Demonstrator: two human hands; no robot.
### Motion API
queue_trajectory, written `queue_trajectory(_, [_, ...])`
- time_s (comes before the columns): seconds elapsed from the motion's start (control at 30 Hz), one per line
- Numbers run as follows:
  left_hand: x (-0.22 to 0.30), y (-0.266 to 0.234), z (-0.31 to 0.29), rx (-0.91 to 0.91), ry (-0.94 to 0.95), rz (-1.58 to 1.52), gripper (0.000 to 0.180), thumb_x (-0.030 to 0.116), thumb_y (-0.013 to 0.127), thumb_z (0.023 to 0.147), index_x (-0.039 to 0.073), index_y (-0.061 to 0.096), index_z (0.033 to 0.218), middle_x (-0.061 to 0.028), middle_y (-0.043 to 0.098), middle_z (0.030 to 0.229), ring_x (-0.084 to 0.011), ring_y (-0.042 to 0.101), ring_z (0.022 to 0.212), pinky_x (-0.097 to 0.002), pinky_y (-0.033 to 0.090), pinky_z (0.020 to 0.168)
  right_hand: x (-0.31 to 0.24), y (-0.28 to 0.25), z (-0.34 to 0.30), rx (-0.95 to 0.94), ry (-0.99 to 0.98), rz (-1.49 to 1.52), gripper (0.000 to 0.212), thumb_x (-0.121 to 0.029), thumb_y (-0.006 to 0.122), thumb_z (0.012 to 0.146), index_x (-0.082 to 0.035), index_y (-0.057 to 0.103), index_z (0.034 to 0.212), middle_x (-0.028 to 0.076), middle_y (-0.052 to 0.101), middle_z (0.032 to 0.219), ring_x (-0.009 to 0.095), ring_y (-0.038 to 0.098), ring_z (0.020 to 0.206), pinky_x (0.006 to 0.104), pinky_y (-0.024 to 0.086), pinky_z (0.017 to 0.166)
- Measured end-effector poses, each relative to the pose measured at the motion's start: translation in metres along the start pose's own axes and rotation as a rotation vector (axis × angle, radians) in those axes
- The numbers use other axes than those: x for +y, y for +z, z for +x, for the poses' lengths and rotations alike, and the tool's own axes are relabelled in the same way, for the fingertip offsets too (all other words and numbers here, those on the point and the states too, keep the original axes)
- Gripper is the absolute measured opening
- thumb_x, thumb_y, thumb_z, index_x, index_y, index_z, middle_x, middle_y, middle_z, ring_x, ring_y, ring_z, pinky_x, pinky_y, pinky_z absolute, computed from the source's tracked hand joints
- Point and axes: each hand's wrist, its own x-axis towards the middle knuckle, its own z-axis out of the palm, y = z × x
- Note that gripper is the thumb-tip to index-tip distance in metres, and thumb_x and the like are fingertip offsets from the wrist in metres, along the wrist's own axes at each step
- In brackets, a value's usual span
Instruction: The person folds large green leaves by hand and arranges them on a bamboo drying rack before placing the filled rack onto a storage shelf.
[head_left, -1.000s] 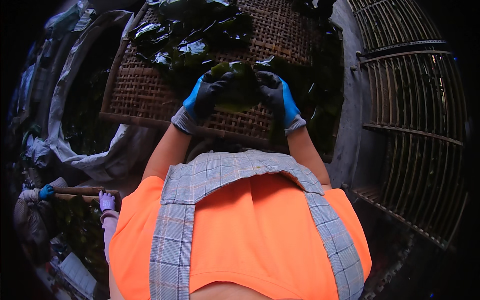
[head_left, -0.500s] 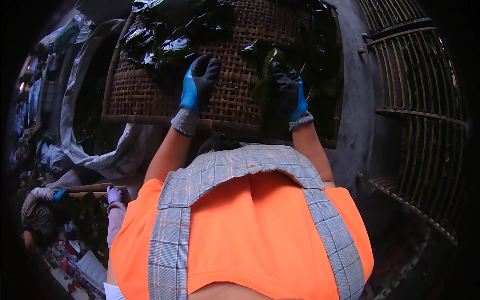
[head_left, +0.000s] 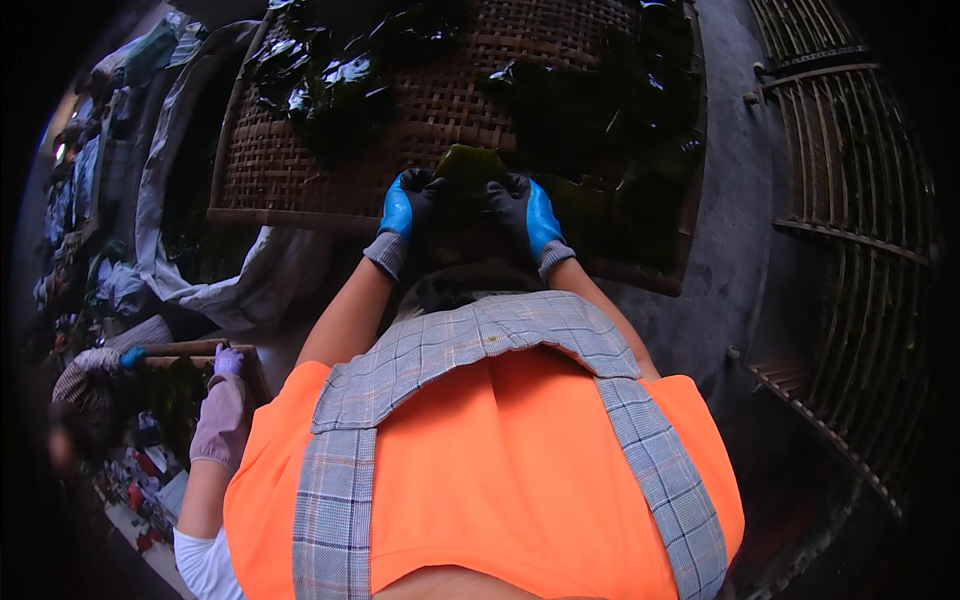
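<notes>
Both my hands wear blue and black gloves with grey cuffs. Between them, over the near edge of the woven tray (head_left: 290,180), stretches a broad dark green leaf-like sheet (head_left: 472,168). My left hand (head_left: 408,204) pinches its left side, fingers closed. On its right side, my right hand (head_left: 526,212) is closed in the same way. The lower part of the sheet fades into shadow. More glossy, wet-looking dark sheets (head_left: 560,105) cover the right of the tray, with another pile (head_left: 335,85) at its far left.
On the right, slatted racks (head_left: 850,150) stand beyond a grey floor strip (head_left: 735,190). A large pale sack (head_left: 155,230) with dark green contents is open at left. Lower left, other people's gloved hands, one in a purple glove (head_left: 228,360), are at a wooden-edged tray.
My right hand has moved left and nearer to me, bringing the green sheet with it. My left hand has come nearer and now grips the sheet's other side.
</notes>
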Motion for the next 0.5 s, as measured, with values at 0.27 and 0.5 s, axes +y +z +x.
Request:
queue_trajectory(0.27, [0.062, 0.039, -0.054, 0.152, 0.740, 0.337, 0.021, -0.004, 0.068, 0.076, 0.004, 0.061, 0.094, -0.0067, 0.062, 0.088, -0.0167, 0.060, 0.079, -0.0275, 0.048, 0.071, -0.030, -0.020, -0.001, -0.127, -0.005, 0.240, 0.014, -0.014, 0.062, 0.086, -0.001, 0.060, 0.089, 0.002, 0.060, 0.072, 0.008, 0.052, 0.064, 0.0260, 0.044, 0.058])
queue_trajectory(0.5, [0.052, 0.003, -0.021, 0.076, -0.049, 1.118, 0.071, 0.030, 0.072, 0.076, 0.009, 0.038, 0.135, -0.0178, 0.058, 0.112, -0.0343, 0.059, 0.098, -0.0432, 0.050, 0.080, -0.010, -0.008, 0.022, -0.047, -0.025, -0.509, 0.036, -0.038, 0.069, 0.075, -0.002, 0.066, 0.080, 0.017, 0.066, 0.077, 0.031, 0.062, 0.068, 0.0388, 0.047, 0.064])
